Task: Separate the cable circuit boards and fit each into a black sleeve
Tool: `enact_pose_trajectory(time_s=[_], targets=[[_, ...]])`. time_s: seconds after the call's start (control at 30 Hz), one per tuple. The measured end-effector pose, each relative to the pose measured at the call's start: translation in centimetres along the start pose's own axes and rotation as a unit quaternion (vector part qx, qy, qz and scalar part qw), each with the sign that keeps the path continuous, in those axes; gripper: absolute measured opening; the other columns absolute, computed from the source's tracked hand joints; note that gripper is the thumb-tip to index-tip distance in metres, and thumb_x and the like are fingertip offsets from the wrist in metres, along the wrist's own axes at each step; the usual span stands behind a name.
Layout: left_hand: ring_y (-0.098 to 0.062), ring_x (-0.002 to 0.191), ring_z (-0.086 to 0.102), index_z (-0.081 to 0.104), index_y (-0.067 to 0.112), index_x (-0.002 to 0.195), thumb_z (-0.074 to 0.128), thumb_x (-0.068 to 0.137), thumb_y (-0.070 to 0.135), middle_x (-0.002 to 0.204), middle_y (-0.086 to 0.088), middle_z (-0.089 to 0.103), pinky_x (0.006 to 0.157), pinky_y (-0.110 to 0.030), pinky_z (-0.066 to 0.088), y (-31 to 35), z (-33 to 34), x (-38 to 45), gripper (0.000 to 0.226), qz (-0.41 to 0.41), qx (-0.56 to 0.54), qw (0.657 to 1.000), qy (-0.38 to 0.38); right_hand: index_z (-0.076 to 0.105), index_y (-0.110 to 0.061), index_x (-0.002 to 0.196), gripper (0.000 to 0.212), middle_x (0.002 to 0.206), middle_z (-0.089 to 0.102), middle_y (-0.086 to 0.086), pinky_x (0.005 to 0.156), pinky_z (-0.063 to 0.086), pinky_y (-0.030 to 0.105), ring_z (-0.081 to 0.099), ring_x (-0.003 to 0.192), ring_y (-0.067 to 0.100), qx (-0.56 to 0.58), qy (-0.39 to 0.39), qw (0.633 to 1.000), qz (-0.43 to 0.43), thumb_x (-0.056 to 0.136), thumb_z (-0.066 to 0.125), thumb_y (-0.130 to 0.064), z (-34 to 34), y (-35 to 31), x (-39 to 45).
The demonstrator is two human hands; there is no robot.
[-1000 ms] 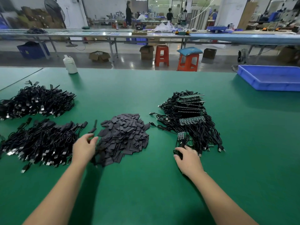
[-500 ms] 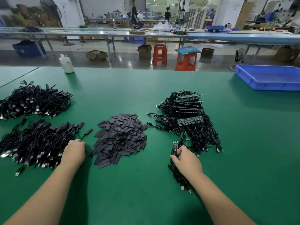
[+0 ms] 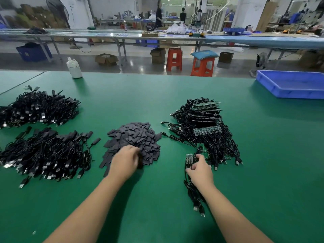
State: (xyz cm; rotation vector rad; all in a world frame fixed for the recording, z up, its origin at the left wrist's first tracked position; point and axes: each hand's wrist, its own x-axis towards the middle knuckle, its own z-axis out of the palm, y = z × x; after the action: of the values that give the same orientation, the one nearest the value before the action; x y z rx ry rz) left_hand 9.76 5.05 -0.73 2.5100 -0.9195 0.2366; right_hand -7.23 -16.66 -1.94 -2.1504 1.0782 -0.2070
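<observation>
Since a moment ago the left hand [image 3: 124, 161] has left the sleeved cables [image 3: 45, 153] and reached the black sleeves [image 3: 135, 139], its fingers hidden, so its grip cannot be told; the right hand [image 3: 199, 170] pinches a drawn-out board strip [image 3: 189, 158] beside the unseparated boards [image 3: 206, 123]. Many cables look finished, many remain. Bare counter [image 3: 157, 216] lies open toward the near edge.

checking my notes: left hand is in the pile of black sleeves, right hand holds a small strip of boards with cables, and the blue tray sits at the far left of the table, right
Not quite: the blue tray sits at the far right of the green table, as the head view shows. The rest holds: the left hand is in the pile of black sleeves, and the right hand holds a small strip of boards with cables.
</observation>
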Motion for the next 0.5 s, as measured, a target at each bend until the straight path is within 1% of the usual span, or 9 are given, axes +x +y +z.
enact_pose_trajectory(time_s=[0.07, 0.1, 0.17, 0.2, 0.27, 0.33, 0.4, 0.43, 0.5], targets=[[-0.012, 0.099, 0.063, 0.069, 0.022, 0.117, 0.059, 0.094, 0.020, 0.112, 0.006, 0.070, 0.093, -0.028, 0.050, 3.0, 1.0, -0.3, 0.025, -0.026, -0.104, 0.993, -0.051, 0.046, -0.019, 0.141, 0.057, 0.081, 0.056, -0.012, 0.058, 0.038, 0.022, 0.050, 0.069, 0.002, 0.060, -0.029, 0.998, -0.022, 0.090, 0.069, -0.019, 0.1, -0.4, 0.0], [-0.010, 0.099, 0.064, 0.067, 0.022, 0.121, 0.060, 0.095, 0.026, 0.113, 0.007, 0.070, 0.093, -0.024, 0.048, 4.4, 1.5, -0.4, 0.027, -0.053, -0.167, 0.981, -0.084, 0.051, -0.019, 0.139, 0.052, 0.081, 0.054, -0.013, 0.063, 0.040, 0.022, 0.051, 0.070, 0.003, 0.090, -0.054, 0.994, -0.034, 0.090, 0.069, -0.018, 0.2, -0.7, -0.1], [-0.008, 0.097, 0.065, 0.064, 0.024, 0.126, 0.061, 0.095, 0.036, 0.110, 0.008, 0.071, 0.088, -0.020, 0.046, 6.8, 2.1, -0.4, 0.033, -0.111, -0.284, 0.941, -0.146, 0.061, -0.020, 0.124, 0.036, 0.076, 0.050, -0.014, 0.067, 0.040, 0.019, 0.047, 0.067, 0.004, 0.130, -0.096, 0.985, -0.068, 0.089, 0.070, -0.015, 0.2, -1.3, -0.4], [-0.007, 0.091, 0.066, 0.065, 0.025, 0.123, 0.062, 0.095, 0.037, 0.104, 0.007, 0.073, 0.082, -0.019, 0.048, 7.8, 2.3, -0.4, 0.031, -0.128, -0.321, 0.924, -0.161, 0.065, -0.021, 0.112, 0.025, 0.072, 0.048, -0.014, 0.064, 0.038, 0.017, 0.044, 0.064, 0.005, 0.140, -0.110, 0.980, -0.086, 0.089, 0.070, -0.013, 0.1, -1.5, -0.5], [-0.006, 0.074, 0.066, 0.071, 0.022, 0.107, 0.065, 0.093, 0.032, 0.084, 0.004, 0.075, 0.070, -0.021, 0.050, 9.1, 2.6, -0.4, 0.018, -0.140, -0.356, 0.911, -0.155, 0.065, -0.019, 0.096, 0.012, 0.064, 0.040, -0.011, 0.056, 0.033, 0.019, 0.036, 0.059, 0.009, 0.146, -0.129, 0.974, -0.114, 0.089, 0.067, -0.010, -0.1, -1.7, -0.8], [-0.007, 0.062, 0.061, 0.073, 0.021, 0.094, 0.068, 0.091, 0.026, 0.075, 0.002, 0.075, 0.065, -0.024, 0.049, 10.0, 2.6, -0.4, 0.007, -0.148, -0.369, 0.907, -0.139, 0.060, -0.013, 0.089, 0.003, 0.061, 0.034, -0.008, 0.056, 0.028, 0.027, 0.031, 0.058, 0.012, 0.134, -0.137, 0.974, -0.124, 0.090, 0.062, -0.010, -0.3, -1.9, -1.1], [-0.004, 0.056, 0.057, 0.072, 0.021, 0.087, 0.069, 0.091, 0.025, 0.073, 0.001, 0.074, 0.060, -0.023, 0.046, 10.4, 2.6, -0.6, 0.006, -0.149, -0.373, 0.906, -0.132, 0.056, -0.009, 0.087, 0.011, 0.060, 0.035, -0.008, 0.055, 0.028, 0.028, 0.032, 0.056, 0.013, 0.112, -0.120, 0.979, -0.124, 0.090, 0.058, -0.020, -0.6, -2.1, -1.1], [-0.002, 0.052, 0.054, 0.071, 0.020, 0.084, 0.069, 0.090, 0.025, 0.072, 0.001, 0.074, 0.057, -0.020, 0.043, 10.6, 2.5, -0.6, 0.008, -0.147, -0.371, 0.907, -0.132, 0.057, -0.014, 0.086, 0.015, 0.059, 0.038, -0.011, 0.054, 0.030, 0.027, 0.035, 0.053, 0.010, 0.105, -0.101, 0.982, -0.124, 0.091, 0.058, -0.028, -0.8, -2.2, -1.1], [0.001, 0.047, 0.048, 0.069, 0.019, 0.080, 0.070, 0.090, 0.026, 0.069, 0.002, 0.071, 0.050, -0.015, 0.038, 10.8, 2.2, -0.7, 0.012, -0.138, -0.361, 0.912, -0.137, 0.062, -0.026, 0.091, 0.013, 0.060, 0.050, -0.015, 0.055, 0.035, 0.019, 0.046, 0.054, 0.000, 0.121, -0.053, 0.983, -0.126, 0.092, 0.061, -0.038, -1.3, -2.6, -1.2]])
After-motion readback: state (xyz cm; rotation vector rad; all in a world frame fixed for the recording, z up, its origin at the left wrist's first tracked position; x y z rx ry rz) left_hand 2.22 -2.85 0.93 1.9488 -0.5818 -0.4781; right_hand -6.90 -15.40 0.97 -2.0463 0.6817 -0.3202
